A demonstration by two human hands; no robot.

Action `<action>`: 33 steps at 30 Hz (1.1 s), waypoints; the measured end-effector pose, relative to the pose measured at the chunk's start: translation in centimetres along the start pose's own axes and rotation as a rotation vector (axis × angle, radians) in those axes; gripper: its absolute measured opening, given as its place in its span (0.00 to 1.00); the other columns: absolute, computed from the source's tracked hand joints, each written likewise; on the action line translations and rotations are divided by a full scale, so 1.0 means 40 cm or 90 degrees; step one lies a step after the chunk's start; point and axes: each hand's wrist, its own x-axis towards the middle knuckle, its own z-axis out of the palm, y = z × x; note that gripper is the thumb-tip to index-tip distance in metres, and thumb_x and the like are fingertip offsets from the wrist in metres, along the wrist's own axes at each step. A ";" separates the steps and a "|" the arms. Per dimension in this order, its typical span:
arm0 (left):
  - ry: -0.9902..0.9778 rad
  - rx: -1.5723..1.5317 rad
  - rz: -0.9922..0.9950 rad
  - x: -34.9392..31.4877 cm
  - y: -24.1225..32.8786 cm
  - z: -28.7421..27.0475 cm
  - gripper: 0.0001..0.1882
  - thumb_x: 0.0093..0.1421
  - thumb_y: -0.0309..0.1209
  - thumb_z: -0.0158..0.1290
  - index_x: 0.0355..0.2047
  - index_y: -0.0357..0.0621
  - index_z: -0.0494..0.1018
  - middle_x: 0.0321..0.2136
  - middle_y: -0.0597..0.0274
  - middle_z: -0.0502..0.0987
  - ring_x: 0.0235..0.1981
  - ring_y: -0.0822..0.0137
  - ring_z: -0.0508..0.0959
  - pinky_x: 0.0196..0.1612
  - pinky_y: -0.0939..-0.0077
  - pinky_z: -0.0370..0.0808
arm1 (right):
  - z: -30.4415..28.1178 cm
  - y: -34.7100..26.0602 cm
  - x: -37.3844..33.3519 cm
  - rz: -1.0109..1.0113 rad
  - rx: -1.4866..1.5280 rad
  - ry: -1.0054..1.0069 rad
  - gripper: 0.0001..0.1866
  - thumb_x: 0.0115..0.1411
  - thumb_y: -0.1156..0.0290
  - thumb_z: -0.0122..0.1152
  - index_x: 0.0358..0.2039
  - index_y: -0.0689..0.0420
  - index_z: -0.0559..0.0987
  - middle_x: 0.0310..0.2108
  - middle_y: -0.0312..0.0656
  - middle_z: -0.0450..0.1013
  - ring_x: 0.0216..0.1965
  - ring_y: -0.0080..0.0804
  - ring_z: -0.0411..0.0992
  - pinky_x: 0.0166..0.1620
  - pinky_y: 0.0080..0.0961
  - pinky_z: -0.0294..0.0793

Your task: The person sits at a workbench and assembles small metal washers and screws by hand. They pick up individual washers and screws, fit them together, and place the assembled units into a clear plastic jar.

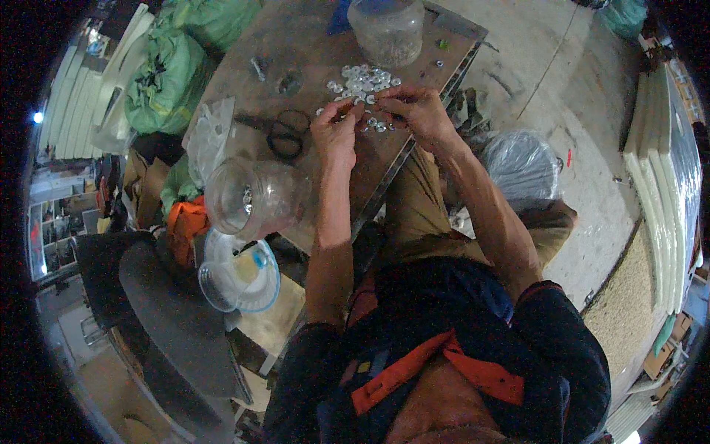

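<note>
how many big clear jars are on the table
2: the far jar, just beyond the small clear pieces, and the near jar, left of the left forearm. Others could be hidden.

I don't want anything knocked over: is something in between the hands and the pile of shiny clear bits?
Nothing visible. The left hand and right hand are at the near edge of the pile of clear bits; the scissors lie left of the left hand.

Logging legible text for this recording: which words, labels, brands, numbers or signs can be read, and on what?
None can be read.
Clear pieces and transparent jar: no legible marking.
Yellow patch on the dark shirt: too small and blurred to tell.
Cardboard boxes: too small to tell.
</note>
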 end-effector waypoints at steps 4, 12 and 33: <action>0.011 -0.151 -0.071 -0.039 0.007 -0.043 0.08 0.55 0.22 0.62 0.36 0.36 0.80 0.34 0.60 0.79 0.30 0.67 0.79 0.34 0.74 0.77 | 0.034 0.008 -0.011 -0.034 -0.021 -0.069 0.09 0.58 0.75 0.64 0.38 0.65 0.81 0.29 0.39 0.77 0.24 0.21 0.71 0.27 0.17 0.68; -0.007 0.089 0.100 -0.096 0.021 -0.075 0.09 0.57 0.21 0.58 0.39 0.36 0.80 0.36 0.61 0.81 0.38 0.69 0.78 0.44 0.76 0.74 | 0.098 0.034 -0.029 -0.168 -0.239 -0.043 0.11 0.57 0.76 0.63 0.40 0.66 0.80 0.26 0.38 0.76 0.25 0.20 0.70 0.27 0.20 0.69; -0.030 0.134 0.144 -0.109 0.065 -0.158 0.09 0.56 0.23 0.58 0.38 0.37 0.75 0.35 0.60 0.79 0.37 0.66 0.79 0.40 0.73 0.76 | 0.386 -0.199 -0.090 -0.167 -0.341 -0.298 0.10 0.58 0.69 0.61 0.37 0.59 0.82 0.32 0.43 0.80 0.32 0.31 0.79 0.34 0.26 0.79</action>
